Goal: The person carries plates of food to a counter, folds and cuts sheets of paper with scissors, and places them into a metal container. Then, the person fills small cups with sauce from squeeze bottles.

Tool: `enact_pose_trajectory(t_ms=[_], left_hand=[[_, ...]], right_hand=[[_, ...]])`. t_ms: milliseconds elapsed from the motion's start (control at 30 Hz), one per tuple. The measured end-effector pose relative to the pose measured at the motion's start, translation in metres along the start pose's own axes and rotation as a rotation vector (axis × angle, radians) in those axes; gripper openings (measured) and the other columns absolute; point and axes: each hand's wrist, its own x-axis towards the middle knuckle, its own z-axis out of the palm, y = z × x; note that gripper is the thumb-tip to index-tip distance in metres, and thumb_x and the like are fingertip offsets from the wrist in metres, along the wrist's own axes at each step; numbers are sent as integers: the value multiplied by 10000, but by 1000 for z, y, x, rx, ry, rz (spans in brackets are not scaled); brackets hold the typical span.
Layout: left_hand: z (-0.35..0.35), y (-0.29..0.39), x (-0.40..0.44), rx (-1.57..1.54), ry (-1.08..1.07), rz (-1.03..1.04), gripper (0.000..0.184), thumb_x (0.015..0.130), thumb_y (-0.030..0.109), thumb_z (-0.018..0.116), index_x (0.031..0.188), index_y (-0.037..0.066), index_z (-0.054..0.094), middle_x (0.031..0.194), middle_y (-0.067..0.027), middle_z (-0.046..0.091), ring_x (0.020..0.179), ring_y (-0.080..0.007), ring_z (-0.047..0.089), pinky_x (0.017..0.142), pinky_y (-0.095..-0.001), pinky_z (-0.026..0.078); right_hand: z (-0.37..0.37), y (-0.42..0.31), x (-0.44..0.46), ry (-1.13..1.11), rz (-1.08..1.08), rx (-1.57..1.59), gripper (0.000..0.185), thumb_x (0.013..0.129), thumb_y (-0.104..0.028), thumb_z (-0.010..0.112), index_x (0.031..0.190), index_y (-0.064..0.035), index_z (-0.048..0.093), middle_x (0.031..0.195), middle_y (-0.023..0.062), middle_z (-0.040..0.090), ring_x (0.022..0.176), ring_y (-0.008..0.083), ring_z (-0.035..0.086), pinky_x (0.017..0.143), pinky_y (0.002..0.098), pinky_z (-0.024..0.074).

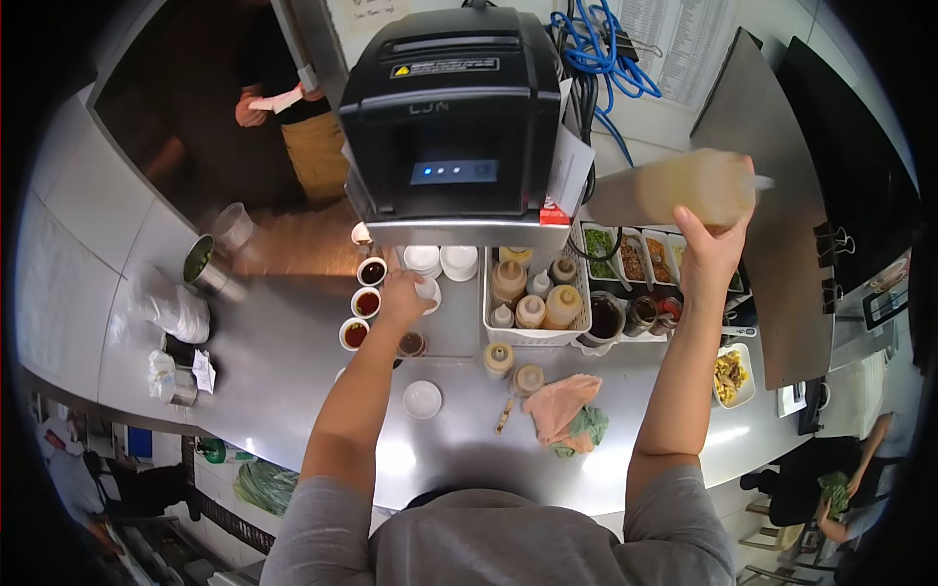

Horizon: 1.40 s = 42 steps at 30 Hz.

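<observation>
My right hand (715, 242) is raised on the right, wrapped round a large clear squeeze bottle (674, 188) of pale yellowish liquid. The bottle lies nearly level, its nozzle toward the right, and is slightly blurred. Over the counter, my left hand (401, 298) has its fingers closed at a small white sauce cup (427, 293); its fingertips are partly hidden. Left of that hand stands a column of white cups with dark sauce (366, 303). Stacked white cups (422, 259) sit just beyond it. A single white cup (423, 399) stands nearer me.
A black printer (449, 127) stands on a shelf above the counter (283, 361). A white basket (537, 337) holds several squeeze bottles. Topping trays (633, 256), a pinkish cloth (562, 405) and a metal pot (205, 264) are around. Another person's hand (251, 109) holds paper beyond the opening.
</observation>
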Motion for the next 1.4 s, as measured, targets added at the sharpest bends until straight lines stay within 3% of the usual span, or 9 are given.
enact_pose_trajectory(t_ms=[67, 200, 333, 500, 600, 800, 867, 1100, 1400], left_hand=[[-5, 1, -2, -44, -72, 21, 188, 701, 220, 719, 784, 59, 668, 919, -130, 654, 1008, -310, 560, 868, -430, 409], [5, -10, -19, 87, 280, 280, 75, 773, 111, 598, 786, 61, 652, 851, -136, 655, 909, -321, 565, 799, -436, 423], [-52, 22, -134, -119, 151, 375, 77, 773, 107, 605, 821, 51, 627, 851, -119, 632, 900, -311, 552, 814, -456, 386], [10, -8, -296, -5, 39, 571, 92, 784, 124, 595, 842, 54, 611, 891, -84, 611, 975, -258, 526, 894, -470, 359], [45, -34, -330, 27, -36, 587, 115, 794, 153, 613, 867, 63, 606, 917, -81, 601, 1005, -261, 519, 921, -465, 347], [52, -26, -338, -294, 103, 435, 403, 675, 131, 735, 999, 37, 515, 1134, -156, 527, 1089, -327, 485, 957, -455, 354], [66, -30, -335, -372, 79, 378, 546, 630, 121, 776, 1066, 37, 460, 1179, -177, 506, 1103, -358, 470, 949, -439, 374], [58, -21, -336, -403, 64, 328, 577, 620, 78, 751, 1106, 25, 443, 1135, -164, 516, 1091, -343, 478, 955, -406, 392], [43, -23, -342, -436, 57, 278, 595, 627, 100, 762, 1117, 25, 431, 1088, -177, 533, 1096, -362, 475, 935, -411, 413]], right_hand=[[-22, 9, -6, -46, 79, -78, 734, 572, -97, 824, 1221, -45, 487, 1088, 84, 597, 1026, 186, 564, 874, 333, 456], [-41, -39, -47, -123, 50, -550, 732, 571, -161, 834, 1201, -8, 494, 1085, 101, 609, 985, 205, 589, 873, 340, 458], [-66, -86, -104, -452, 106, -609, 737, 542, -143, 821, 1195, -21, 501, 1106, 124, 607, 983, 239, 603, 887, 360, 458], [-51, -107, -178, -934, 86, -754, 757, 515, -123, 772, 1210, -39, 484, 1120, 175, 582, 1027, 330, 577, 905, 401, 455], [-32, -98, -224, -1239, 231, -923, 682, 565, -131, 729, 1195, -35, 486, 1075, 183, 572, 1007, 349, 555, 877, 412, 452], [-12, -53, -300, -1619, -20, -1117, 445, 675, -97, 651, 1095, -19, 526, 985, 146, 576, 937, 308, 556, 798, 424, 438], [-2, -45, -312, -1622, -200, -1192, 356, 711, -115, 627, 1046, -27, 545, 991, 131, 585, 937, 287, 561, 798, 420, 430], [28, -49, -318, -1686, -510, -1315, 230, 749, -142, 590, 957, -46, 571, 916, 95, 602, 890, 243, 571, 775, 378, 401], [30, -63, -306, -1661, -463, -1259, 188, 755, -135, 588, 931, -68, 579, 889, 81, 624, 860, 228, 597, 768, 356, 409]])
